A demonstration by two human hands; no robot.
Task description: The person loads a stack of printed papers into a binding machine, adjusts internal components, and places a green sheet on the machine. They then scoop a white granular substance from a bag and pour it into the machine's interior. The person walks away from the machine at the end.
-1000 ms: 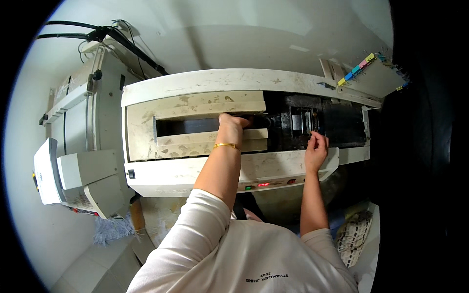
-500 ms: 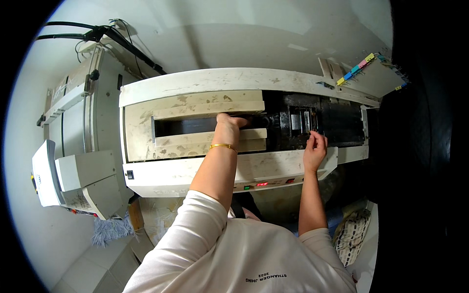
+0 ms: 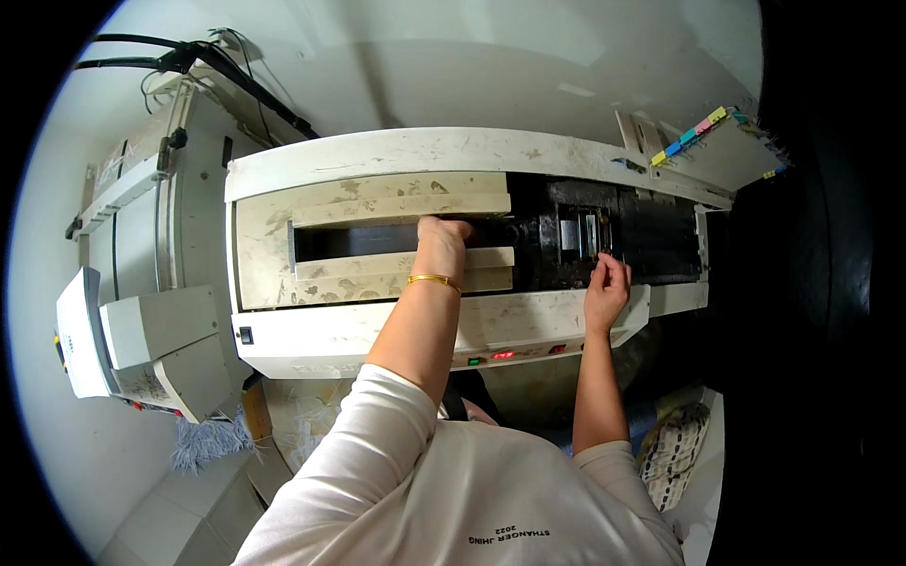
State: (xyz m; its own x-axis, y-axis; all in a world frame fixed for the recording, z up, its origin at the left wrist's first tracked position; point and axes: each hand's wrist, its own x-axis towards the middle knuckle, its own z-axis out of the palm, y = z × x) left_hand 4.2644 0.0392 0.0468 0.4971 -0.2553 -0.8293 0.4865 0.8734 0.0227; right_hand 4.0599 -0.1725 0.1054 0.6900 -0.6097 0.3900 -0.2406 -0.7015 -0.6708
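Note:
A long off-white machine (image 3: 377,151), stained with brown smudges, stretches across in front of me. My left hand (image 3: 441,229) reaches into the long slot between its two cream clamp bars (image 3: 396,258); most of its fingers are hidden inside, and the thumb side points right. A gold bangle (image 3: 434,279) circles that wrist. On the right, my right hand (image 3: 607,288) is closed, its fingertips pinched at the near edge of a dark trough (image 3: 538,250) with shiny metal rollers (image 3: 591,231). Whatever the pinch holds is too small to make out.
Another off-white machine (image 3: 193,330) stands at the left, papers (image 3: 83,335) leaning on it. Shredded paper (image 3: 208,443) hangs below. Coloured clips (image 3: 694,137) line a panel at the far right. A switch (image 3: 246,335) and red display (image 3: 503,356) sit on the front panel.
The left hand's thumb side has drawn in slightly toward the slot's far bar. My right hand keeps its pinch in the same place. The whole view has shifted a little.

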